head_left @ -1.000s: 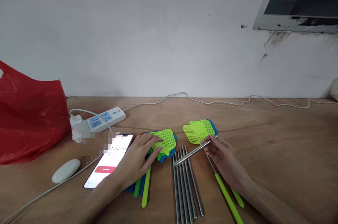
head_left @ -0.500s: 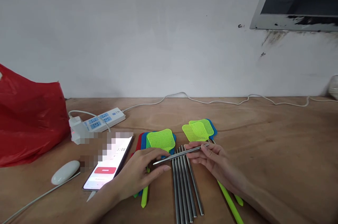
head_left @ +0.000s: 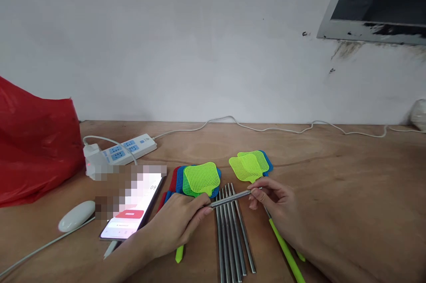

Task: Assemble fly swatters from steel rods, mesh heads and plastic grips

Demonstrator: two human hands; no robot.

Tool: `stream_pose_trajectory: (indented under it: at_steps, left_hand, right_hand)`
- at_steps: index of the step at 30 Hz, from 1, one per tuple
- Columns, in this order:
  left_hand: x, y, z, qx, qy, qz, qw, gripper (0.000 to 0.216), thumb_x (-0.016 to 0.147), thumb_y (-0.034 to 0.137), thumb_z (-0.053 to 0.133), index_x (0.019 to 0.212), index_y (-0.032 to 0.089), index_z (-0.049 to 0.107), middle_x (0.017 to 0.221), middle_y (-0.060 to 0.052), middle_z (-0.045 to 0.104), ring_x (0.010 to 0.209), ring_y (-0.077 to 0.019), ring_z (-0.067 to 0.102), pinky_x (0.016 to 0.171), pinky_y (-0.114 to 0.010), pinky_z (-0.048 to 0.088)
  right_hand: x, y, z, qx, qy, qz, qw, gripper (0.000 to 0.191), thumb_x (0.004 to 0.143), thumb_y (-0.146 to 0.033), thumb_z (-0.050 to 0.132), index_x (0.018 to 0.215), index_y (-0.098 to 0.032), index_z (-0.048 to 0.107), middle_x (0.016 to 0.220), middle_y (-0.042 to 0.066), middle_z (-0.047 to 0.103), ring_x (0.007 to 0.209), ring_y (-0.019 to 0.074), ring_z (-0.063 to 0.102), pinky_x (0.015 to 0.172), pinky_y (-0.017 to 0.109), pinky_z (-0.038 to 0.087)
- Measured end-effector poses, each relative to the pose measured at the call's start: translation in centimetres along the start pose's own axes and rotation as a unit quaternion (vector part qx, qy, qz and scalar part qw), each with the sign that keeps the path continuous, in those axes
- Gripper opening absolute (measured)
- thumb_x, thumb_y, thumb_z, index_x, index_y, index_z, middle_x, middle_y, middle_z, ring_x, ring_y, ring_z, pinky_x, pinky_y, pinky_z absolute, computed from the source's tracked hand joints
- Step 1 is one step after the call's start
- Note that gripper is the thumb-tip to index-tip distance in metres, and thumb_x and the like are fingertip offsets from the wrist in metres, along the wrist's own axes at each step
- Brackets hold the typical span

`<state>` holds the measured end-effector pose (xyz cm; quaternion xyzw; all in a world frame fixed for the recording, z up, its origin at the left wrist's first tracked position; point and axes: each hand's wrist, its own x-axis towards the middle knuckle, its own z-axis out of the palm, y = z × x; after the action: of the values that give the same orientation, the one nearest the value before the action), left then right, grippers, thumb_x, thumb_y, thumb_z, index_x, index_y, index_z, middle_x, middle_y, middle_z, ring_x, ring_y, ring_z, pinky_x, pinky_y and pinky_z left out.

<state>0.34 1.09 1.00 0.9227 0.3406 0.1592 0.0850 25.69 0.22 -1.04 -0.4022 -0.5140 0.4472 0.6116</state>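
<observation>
The polished metal rod is held level above the worktop, crosswise over the far ends of a row of similar rods. The left hand grips its left end between thumb and curled fingers; the right hand pinches its right end with thumb and fingertips. From where I stand, I cannot tell whether the rod is hollow.

Handling: the rod appears light, stiff and not fragile. Its smooth, round surface is likely to slip or roll under a loose pinch. Take hold near both ends, thumb opposed to fingers, leaving the middle free. Keep clear of the mesh fly-swatter heads: left stack, right stack. Their thin plastic probably flexes easily.
</observation>
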Motion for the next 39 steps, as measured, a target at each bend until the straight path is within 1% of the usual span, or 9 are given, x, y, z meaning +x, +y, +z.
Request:
stream_pose_trajectory:
  at_steps: [6,12,16,20,24,28,31,34,39]
  left_hand:
    - [-0.1,0.2,-0.2,0.016,0.009,-0.004,1.000,0.041,0.108,0.036,0.016,0.087,0.022,0.049,0.068,0.000,0.059,0.057,-0.0200,0.058,0.055,-0.029,0.035]
    - [-0.2,0.4,-0.4,0.033,0.007,-0.004,0.999,0.041,0.108,0.034,0.015,0.084,0.022,0.047,0.066,0.001,0.058,0.056,-0.0202,0.057,0.054,-0.030,0.034]
    - [-0.5,-0.5,-0.3,0.028,0.023,0.006,0.999,0.042,0.108,0.033,0.012,0.084,0.022,0.046,0.065,0.001,0.056,0.054,-0.0188,0.055,0.054,-0.030,0.034]
    - [-0.9,-1.5,-0.6,0.048,0.027,-0.001,0.999,0.040,0.108,0.032,0.015,0.087,0.022,0.047,0.066,0.001,0.057,0.053,-0.0194,0.055,0.052,-0.031,0.033]
    - [-0.8,-1.6,-0.8,0.063,0.039,0.001,0.997,0.040,0.108,0.030,0.014,0.087,0.022,0.047,0.064,0.001,0.057,0.051,-0.0199,0.055,0.051,-0.032,0.032]
    - [-0.5,-1.7,-0.6,0.076,0.065,-0.002,0.995,0.039,0.108,0.030,0.014,0.088,0.022,0.047,0.062,0.002,0.057,0.049,-0.0193,0.056,0.050,-0.032,0.030]
    - [-0.6,-2.1,-0.3,0.083,0.078,-0.005,0.993,0.039,0.108,0.031,0.014,0.087,0.022,0.045,0.060,0.003,0.057,0.048,-0.0188,0.056,0.050,-0.031,0.029]
    - [-0.7,-2.7,-0.1,0.089,0.099,-0.013,0.991,0.036,0.108,0.033,0.016,0.088,0.023,0.044,0.059,0.004,0.055,0.046,-0.0180,0.054,0.048,-0.029,0.027]
    - [-0.8,-2.5,-0.1,0.083,0.108,-0.022,0.990,0.034,0.108,0.034,0.017,0.090,0.023,0.043,0.057,0.005,0.054,0.044,-0.0175,0.053,0.046,-0.029,0.025]
  right_hand:
    - [0.9,0.1,-1.3,0.036,0.114,-0.017,0.993,0.022,0.074,-0.041,0.083,0.080,-0.021,0.075,0.058,-0.002,0.069,0.049,0.0104,0.061,0.054,0.021,0.052]
    - [1.8,0.5,-2.0,0.058,0.134,-0.034,0.989,0.024,0.072,-0.041,0.084,0.080,-0.021,0.074,0.059,-0.002,0.067,0.051,0.0105,0.059,0.055,0.021,0.050]
    - [1.6,0.5,-1.9,0.045,0.101,-0.008,0.994,0.026,0.072,-0.042,0.084,0.079,-0.020,0.074,0.060,-0.001,0.068,0.051,0.0117,0.060,0.056,0.024,0.052]
    - [1.1,0.1,-1.4,0.057,0.064,0.018,0.996,0.026,0.074,-0.041,0.082,0.091,-0.022,0.076,0.071,0.002,0.073,0.062,0.0160,0.067,0.058,0.026,0.056]
    - [0.7,-0.2,-1.0,0.040,0.086,0.009,0.995,0.029,0.076,-0.038,0.081,0.102,-0.026,0.075,0.084,0.004,0.077,0.074,0.0194,0.072,0.060,0.027,0.059]
    - [0.3,-0.1,-1.0,0.044,0.101,0.016,0.994,0.035,0.077,-0.037,0.081,0.110,-0.030,0.074,0.100,0.004,0.078,0.085,0.0211,0.073,0.069,0.030,0.061]
    - [0.1,0.0,-1.2,0.038,0.055,0.015,0.998,0.034,0.082,-0.035,0.076,0.116,-0.031,0.073,0.111,0.005,0.075,0.097,0.0233,0.071,0.079,0.036,0.060]
    - [-0.1,-0.1,-1.4,0.051,-0.014,0.020,0.998,0.042,0.086,-0.031,0.072,0.127,-0.034,0.066,0.122,0.005,0.071,0.108,0.0242,0.064,0.078,0.035,0.058]
    - [-0.7,0.0,-1.0,0.067,-0.076,0.029,0.994,0.052,0.087,-0.027,0.069,0.138,-0.036,0.056,0.110,0.005,0.072,0.096,0.0215,0.059,0.066,0.031,0.054]
